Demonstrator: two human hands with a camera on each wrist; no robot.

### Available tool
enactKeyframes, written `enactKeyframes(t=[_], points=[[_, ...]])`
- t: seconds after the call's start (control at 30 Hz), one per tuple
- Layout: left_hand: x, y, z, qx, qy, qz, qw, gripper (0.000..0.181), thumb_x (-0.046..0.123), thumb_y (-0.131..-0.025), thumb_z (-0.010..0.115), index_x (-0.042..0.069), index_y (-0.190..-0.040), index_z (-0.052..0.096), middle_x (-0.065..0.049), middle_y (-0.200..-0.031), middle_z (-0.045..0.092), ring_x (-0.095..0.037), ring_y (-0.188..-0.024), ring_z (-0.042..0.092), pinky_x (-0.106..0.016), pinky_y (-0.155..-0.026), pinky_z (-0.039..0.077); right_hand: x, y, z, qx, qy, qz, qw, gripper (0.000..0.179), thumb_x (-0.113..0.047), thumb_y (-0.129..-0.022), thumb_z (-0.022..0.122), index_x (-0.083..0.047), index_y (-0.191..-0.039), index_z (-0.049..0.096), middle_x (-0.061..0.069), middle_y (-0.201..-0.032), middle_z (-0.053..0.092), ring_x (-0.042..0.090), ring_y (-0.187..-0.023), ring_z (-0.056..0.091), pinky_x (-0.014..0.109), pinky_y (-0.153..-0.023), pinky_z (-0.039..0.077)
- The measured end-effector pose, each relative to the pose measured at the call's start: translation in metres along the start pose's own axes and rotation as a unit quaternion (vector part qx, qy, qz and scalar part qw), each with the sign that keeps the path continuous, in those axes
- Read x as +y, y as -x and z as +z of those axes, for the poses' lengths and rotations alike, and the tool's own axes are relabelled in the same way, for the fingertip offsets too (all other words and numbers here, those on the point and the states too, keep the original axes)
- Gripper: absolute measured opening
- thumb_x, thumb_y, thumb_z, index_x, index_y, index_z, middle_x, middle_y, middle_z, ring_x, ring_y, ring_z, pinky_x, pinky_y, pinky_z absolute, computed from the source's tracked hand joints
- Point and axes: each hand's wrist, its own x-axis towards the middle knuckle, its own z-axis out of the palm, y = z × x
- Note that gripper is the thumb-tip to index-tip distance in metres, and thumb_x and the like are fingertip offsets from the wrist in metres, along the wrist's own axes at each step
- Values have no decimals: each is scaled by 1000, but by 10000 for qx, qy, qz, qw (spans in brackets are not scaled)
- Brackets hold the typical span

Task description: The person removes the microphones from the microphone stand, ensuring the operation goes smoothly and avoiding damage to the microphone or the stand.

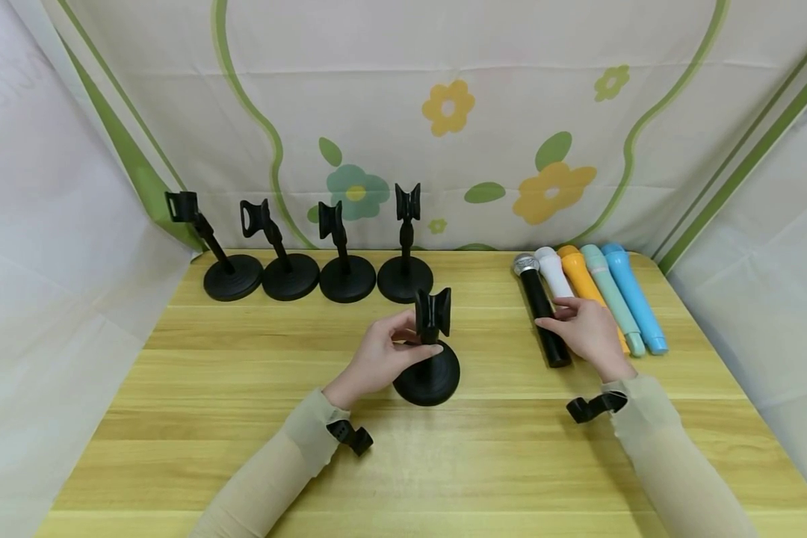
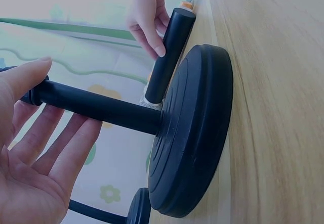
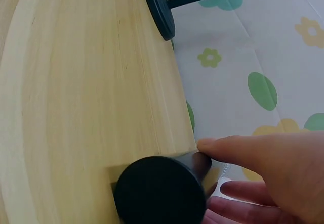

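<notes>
Near the middle of the table, my left hand [image 1: 379, 351] holds a black microphone stand [image 1: 430, 385] by its upright pole, thumb on one side and fingers on the other. The stand's round base [image 2: 195, 133] is low over the wood; whether it touches cannot be told. At the right, my right hand [image 1: 588, 332] pinches a black microphone [image 1: 538, 299] with a silver mesh head, thumb against its body. That microphone slants at the left end of a row of white [image 1: 554, 273], orange [image 1: 581, 273], pale green [image 1: 612, 288] and blue [image 1: 635, 299] microphones.
Several more black stands line the table's back edge, from the leftmost stand [image 1: 233, 278] to the nearest one [image 1: 406, 280], their clips raised. A flower-printed cloth [image 1: 376, 112] hangs behind the wooden table [image 1: 242, 373]. White cloth walls [image 1: 60, 261] rise at both sides.
</notes>
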Motion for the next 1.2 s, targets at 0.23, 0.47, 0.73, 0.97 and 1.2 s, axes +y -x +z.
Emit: enactKeyframes(t=[0.23, 0.47, 0.73, 0.97, 1.2], points=[[1, -1, 0, -1, -16, -8, 10000, 16, 16, -90, 81, 15, -102, 71, 5, -102, 72, -15, -93, 68, -44, -86, 58, 1, 2, -1, 179, 86, -4, 9998, 58, -37, -87, 83, 4, -125, 68, 23, -104, 72, 37, -91, 69, 49, -74, 55], [0, -1, 0, 14, 15, -22, 10000, 16, 14, -90, 82, 15, -102, 71, 2, -102, 72, -16, -93, 69, -42, -86, 58, -3, 4, -6, 372, 66, -160, 9992, 59, -35, -88, 82, 8, -126, 66, 21, -100, 72, 36, -85, 70, 43, -65, 55], [1, -1, 1, 72, 82, -166, 9998, 17, 11, -88, 83, 13, -101, 72, 1, -100, 72, -16, -92, 69, -46, -87, 57, -16, 4, -17, 813, -37, -478, 9955, 55, -38, -90, 80, 3, -125, 69, 19, -102, 74, 34, -85, 73, 42, -67, 57], [4, 0, 2, 114, 88, -202, 9997, 20, 8, -87, 83, 8, -104, 72, -3, -101, 72, -18, -92, 69, -49, -87, 57, -42, 7, -26, 951, -548, -596, 9922, 54, -41, -91, 79, -2, -127, 70, 15, -108, 74, 31, -91, 74, 9, -65, 47], [1, 0, 0, 30, -37, -139, 9999, 17, 14, -89, 82, 15, -102, 72, 3, -100, 72, -17, -91, 69, -45, -85, 58, -70, 14, -27, 734, -1384, -689, 9852, 52, -40, -91, 78, -8, -131, 69, 12, -118, 72, 26, -104, 70, 11, -79, 52]])
